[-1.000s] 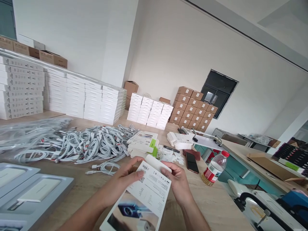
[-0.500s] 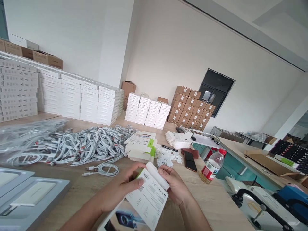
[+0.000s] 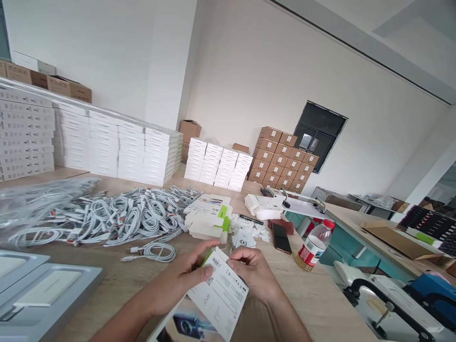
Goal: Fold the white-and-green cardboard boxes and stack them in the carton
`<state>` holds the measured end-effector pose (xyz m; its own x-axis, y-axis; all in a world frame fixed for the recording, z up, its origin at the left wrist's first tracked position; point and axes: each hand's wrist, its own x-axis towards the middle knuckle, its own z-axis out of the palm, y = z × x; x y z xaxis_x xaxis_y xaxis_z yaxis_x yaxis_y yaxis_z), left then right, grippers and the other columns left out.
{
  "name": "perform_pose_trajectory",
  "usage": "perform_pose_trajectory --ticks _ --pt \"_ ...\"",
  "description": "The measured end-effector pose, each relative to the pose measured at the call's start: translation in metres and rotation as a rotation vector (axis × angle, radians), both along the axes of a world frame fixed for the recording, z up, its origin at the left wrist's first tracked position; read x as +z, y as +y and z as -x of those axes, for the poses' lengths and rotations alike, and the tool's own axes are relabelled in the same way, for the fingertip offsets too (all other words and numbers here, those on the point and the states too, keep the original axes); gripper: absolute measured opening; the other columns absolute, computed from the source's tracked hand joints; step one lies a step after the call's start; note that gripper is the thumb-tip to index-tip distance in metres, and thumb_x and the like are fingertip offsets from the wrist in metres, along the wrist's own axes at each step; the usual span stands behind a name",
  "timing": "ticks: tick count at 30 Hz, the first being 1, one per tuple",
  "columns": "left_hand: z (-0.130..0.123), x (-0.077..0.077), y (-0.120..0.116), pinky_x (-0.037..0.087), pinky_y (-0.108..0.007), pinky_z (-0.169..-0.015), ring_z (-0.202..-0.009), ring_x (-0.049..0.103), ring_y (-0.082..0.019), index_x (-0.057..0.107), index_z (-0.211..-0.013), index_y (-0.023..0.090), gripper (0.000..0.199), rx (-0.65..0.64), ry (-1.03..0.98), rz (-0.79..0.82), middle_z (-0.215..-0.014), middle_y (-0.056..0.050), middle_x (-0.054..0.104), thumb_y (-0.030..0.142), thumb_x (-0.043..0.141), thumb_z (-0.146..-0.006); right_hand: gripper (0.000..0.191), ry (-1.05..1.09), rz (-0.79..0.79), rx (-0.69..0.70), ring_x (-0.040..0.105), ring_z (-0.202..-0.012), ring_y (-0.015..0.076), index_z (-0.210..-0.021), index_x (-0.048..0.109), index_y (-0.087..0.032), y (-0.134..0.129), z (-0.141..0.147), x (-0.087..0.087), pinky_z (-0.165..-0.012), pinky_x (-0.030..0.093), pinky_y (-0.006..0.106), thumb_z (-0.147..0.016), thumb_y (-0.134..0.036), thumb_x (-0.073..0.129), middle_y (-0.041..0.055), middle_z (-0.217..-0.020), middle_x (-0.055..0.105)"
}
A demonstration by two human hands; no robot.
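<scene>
A white printed box (image 3: 217,297) with a dark device picture on its lower part is tilted over the near edge of the table. My left hand (image 3: 188,273) grips its left side near the top, thumb on the printed face beside the barcode. At the box's upper right edge, my right hand (image 3: 254,270) has its fingers pinched together on the end flap, which is mostly hidden by the fingers. Just beyond my hands lie flattened white and green boxes (image 3: 204,221) and a scatter of small white cards (image 3: 244,237).
A heap of white cables (image 3: 142,211) covers the left of the table. Grey trays (image 3: 76,289) sit front left. A phone (image 3: 281,238) and a red-capped bottle (image 3: 315,244) stand right. White box stacks (image 3: 131,152) line the back.
The white end flap that stood up at the top of the box has folded down. My right hand has moved slightly left along the box's top edge.
</scene>
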<state>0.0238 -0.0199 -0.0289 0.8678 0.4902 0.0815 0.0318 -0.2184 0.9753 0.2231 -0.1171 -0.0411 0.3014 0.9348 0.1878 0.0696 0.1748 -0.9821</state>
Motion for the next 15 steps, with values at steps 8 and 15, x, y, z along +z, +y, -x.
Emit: perform_pose_trajectory --ticks 8,15 --pt "0.0013 -0.0039 0.0020 0.043 -0.031 -0.084 -0.101 0.060 -0.024 0.049 -0.139 0.032 0.057 0.019 -0.037 0.054 -0.114 -0.002 0.067 0.048 0.062 -0.087 0.025 0.016 -0.060 0.038 0.052 -0.059 0.0088 -0.068 0.072 -0.018 -0.0011 0.0011 -0.0014 -0.056 0.038 0.022 -0.066 -0.040 0.084 -0.0032 -0.065 0.063" --pt "0.0003 0.0015 0.0035 0.043 -0.027 -0.068 -0.079 0.061 -0.020 0.056 -0.127 0.028 0.048 0.058 -0.133 0.176 -0.091 -0.001 0.066 0.047 0.065 -0.085 0.025 0.016 -0.015 0.096 0.055 -0.070 0.0124 -0.082 0.078 -0.019 -0.0037 -0.0046 0.0021 -0.066 0.040 0.025 -0.077 -0.044 0.075 0.0003 -0.076 0.068"
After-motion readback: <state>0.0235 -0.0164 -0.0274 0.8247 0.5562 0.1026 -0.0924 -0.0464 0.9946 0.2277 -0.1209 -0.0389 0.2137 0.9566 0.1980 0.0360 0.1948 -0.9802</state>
